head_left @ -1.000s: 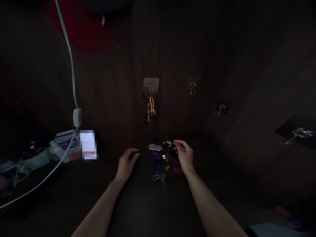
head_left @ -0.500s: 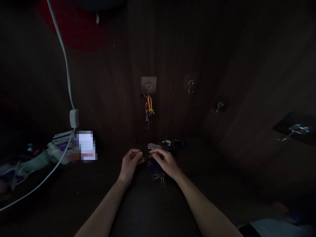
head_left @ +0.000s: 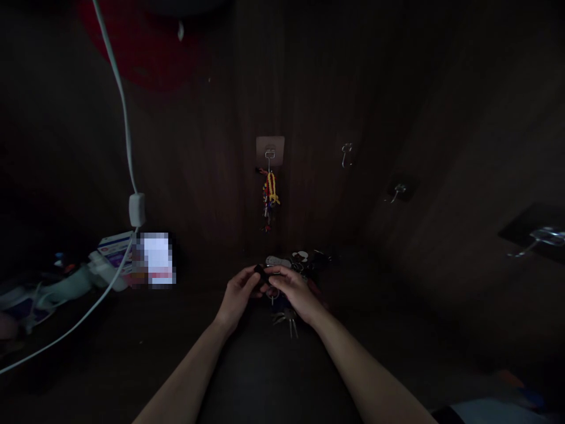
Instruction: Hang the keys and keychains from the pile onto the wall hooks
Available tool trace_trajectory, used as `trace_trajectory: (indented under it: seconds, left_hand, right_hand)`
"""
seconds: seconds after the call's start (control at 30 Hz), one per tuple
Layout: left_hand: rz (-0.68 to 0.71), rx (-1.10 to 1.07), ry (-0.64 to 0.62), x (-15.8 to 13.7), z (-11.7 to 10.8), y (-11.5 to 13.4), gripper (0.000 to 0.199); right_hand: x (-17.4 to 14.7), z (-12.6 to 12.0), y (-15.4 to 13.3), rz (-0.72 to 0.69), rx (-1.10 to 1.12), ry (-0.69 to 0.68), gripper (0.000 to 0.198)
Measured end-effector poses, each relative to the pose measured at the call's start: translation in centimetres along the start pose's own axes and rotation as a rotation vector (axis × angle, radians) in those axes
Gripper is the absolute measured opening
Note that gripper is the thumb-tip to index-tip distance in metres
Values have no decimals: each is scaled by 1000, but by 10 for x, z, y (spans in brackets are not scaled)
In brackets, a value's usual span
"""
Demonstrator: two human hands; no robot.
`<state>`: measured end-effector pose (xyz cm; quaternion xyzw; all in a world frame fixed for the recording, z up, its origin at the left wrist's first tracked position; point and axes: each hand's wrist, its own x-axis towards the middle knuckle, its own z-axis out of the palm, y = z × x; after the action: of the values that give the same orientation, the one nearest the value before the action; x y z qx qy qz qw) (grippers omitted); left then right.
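A small dark block-like object sits between the fingertips of both hands; its kind is too dim to make out. My left hand pinches it from the left, while my right hand has thumb and fingers closed on its right side. Just below the fingers shows a metal ring, and a fan of several keys lies lower on the dark surface. Beyond the right hand are a grey oblong tag and a white oval piece, partly among other dark items.
On the wall hang colourful cords from a hook. More metal hooks are fixed to the right. A white cable with an inline switch runs down the left, past boxes and a bright blurred panel.
My hands have come closer together, and the dark object now shows between their fingertips. The metal ring beneath them is more visible. The whole view has shifted slightly.
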<state>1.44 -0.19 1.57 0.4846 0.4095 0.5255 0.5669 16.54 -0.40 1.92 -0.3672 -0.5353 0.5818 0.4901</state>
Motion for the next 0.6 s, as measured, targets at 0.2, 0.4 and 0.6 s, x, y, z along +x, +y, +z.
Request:
trace_trajectory:
  seconds: [0.2, 0.4, 0.6]
  left_hand:
    - [79, 39, -39, -2, 2, 2, 32]
    - [85, 54, 4, -2, 2, 2, 27]
    - [130, 173, 43, 5, -6, -8, 33]
  right_hand:
    - [-2, 1, -5, -13, 9, -11, 25]
    - [-1, 5, -4, -25, -33, 14, 24]
    - [3, 2, 4, -45, -55, 62, 25]
